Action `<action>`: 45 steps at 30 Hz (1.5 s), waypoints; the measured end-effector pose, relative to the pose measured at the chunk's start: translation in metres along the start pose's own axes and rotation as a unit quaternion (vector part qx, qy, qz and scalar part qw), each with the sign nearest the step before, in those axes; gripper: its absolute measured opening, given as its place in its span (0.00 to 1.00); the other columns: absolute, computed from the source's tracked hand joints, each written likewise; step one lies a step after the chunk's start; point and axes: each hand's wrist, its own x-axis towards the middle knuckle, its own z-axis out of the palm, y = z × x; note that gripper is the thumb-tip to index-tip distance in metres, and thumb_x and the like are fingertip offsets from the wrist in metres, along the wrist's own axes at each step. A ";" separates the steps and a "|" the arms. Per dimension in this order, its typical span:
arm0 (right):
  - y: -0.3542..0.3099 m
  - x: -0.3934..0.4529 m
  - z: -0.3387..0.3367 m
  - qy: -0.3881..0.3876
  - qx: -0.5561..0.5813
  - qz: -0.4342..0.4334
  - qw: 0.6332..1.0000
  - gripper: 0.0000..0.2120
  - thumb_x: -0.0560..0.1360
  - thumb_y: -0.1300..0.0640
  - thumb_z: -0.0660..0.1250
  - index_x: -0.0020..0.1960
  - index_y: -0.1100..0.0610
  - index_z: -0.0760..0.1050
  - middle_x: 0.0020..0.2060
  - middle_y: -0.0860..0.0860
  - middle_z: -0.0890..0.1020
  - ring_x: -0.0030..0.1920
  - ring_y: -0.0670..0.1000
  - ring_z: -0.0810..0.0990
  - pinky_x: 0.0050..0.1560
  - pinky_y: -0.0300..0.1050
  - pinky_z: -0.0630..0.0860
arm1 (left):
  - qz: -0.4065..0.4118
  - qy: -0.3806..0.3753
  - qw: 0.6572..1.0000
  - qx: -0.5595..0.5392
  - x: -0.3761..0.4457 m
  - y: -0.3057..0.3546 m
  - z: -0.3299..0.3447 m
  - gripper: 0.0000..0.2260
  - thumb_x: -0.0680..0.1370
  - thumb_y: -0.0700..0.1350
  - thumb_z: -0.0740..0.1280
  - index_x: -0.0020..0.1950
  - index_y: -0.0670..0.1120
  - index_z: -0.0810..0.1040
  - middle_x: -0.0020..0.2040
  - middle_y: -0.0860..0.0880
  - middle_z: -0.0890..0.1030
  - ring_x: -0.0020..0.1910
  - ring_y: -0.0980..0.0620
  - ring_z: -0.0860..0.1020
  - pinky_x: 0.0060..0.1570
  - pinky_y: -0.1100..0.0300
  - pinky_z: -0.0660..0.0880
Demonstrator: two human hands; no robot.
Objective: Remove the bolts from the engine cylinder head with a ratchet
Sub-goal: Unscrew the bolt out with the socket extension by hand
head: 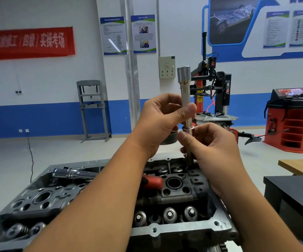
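Above the cylinder head [174,228], left hand [158,122] grips the upright extension bar [185,99]; right hand [212,142] pinches its socket [188,129].

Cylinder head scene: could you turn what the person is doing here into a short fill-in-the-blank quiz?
1. The left hand pinches the shaft of the long ____ extension bar.
2. The right hand holds the socket at the bar's ____ end.
3. The ratchet lies on the cylinder head, its handle coloured ____.

Missing words: silver; lower; red
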 end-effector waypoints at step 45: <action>0.003 0.000 0.000 -0.015 -0.002 -0.028 0.999 0.05 0.79 0.57 0.73 0.48 0.47 0.83 0.39 0.49 0.87 0.39 0.54 0.87 0.44 0.56 0.84 | -0.018 -0.012 1.000 -0.018 0.000 0.002 0.005 0.08 0.84 0.41 0.65 0.59 0.45 0.83 0.46 0.49 0.85 0.38 0.44 0.69 0.35 0.61 0.68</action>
